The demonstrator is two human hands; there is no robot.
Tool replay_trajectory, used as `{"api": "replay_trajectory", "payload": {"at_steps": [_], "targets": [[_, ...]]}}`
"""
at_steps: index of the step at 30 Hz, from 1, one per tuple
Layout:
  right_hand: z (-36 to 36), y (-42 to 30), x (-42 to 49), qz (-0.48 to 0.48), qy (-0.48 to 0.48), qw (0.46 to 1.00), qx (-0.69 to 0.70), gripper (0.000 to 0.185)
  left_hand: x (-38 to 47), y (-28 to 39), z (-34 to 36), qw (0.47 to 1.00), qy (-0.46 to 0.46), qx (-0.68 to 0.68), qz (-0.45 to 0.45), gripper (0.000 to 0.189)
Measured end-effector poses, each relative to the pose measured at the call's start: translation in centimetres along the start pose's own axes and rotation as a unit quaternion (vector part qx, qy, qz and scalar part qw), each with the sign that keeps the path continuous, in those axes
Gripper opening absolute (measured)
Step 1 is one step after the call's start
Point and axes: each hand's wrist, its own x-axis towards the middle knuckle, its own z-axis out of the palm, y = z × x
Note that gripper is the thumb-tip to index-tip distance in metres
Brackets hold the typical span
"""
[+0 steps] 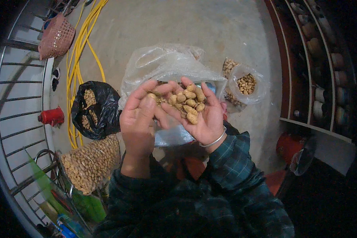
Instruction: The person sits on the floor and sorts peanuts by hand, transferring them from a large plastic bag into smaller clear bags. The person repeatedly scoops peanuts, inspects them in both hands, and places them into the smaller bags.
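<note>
Unshelled peanuts (191,102) lie in a small heap on the upturned palm and fingers of my right hand (206,119). A bracelet circles that wrist. My left hand (139,116) is held close beside it, with a peanut (152,96) between thumb and fingers. Both hands are above the mouth of a large whitish woven plastic sack (166,64), whose contents are mostly hidden by my hands. Below my hands, a silvery plastic sheet or packet (174,136) shows; what it is exactly cannot be made out.
Left of the sack are a black plastic bag of peanuts (89,110) and a full clear bag of peanuts (90,163). At right stands an open clear bag of peanuts (247,84). Yellow hose or cable (77,59), a metal railing (20,101) and a shoe rack (312,65) flank the floor.
</note>
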Motion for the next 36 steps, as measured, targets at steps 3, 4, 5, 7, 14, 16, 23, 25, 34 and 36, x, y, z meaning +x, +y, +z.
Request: {"api": "replay_trajectory", "payload": {"at_steps": [3,4,5,7,14,16,23,25,34,36], "targets": [[-0.6,-0.4,0.1,0.016,-0.013,1.0,-0.004,0.04,-0.1,-0.1,0.4,0.998,-0.053,0.021,-0.001,0.027],[-0.7,-0.4,0.1,0.026,-0.018,0.999,-0.003,0.042,0.0,-0.4,0.0,0.995,-0.09,0.032,0.004,0.028],[-0.6,-0.3,0.1,0.03,-0.017,0.999,-0.01,0.041,-0.1,-0.8,0.0,0.996,-0.078,0.044,0.01,0.03],[-0.3,-0.1,0.0,0.037,-0.017,0.999,-0.023,0.039,-0.3,-1.4,0.3,0.996,-0.056,0.067,0.021,0.034],[-0.7,-0.2,0.1,0.024,0.002,1.0,-0.005,0.038,-0.4,-0.9,0.0,0.983,-0.038,0.175,0.046,0.043],[-0.1,0.0,0.2,0.012,0.003,1.0,-0.001,0.037,-0.4,-0.5,0.1,0.997,-0.014,0.068,0.043,0.038],[-0.4,0.0,0.2,0.001,-0.013,1.0,0.014,0.041,0.4,-0.2,-1.5,0.992,0.067,0.049,-0.097,0.012],[-0.2,-0.1,0.1,0.001,-0.016,1.0,0.022,0.038,0.2,-0.7,-1.1,0.977,0.023,0.212,-0.019,0.015],[-1.2,-0.7,0.3,0.045,-0.078,0.992,0.09,0.043,0.2,-2.2,-0.6,0.937,-0.018,0.347,0.03,0.023],[-0.3,-0.5,0.0,0.019,-0.041,0.997,0.066,0.043,0.4,-1.0,-1.3,0.994,-0.035,0.082,-0.059,0.022]]}}
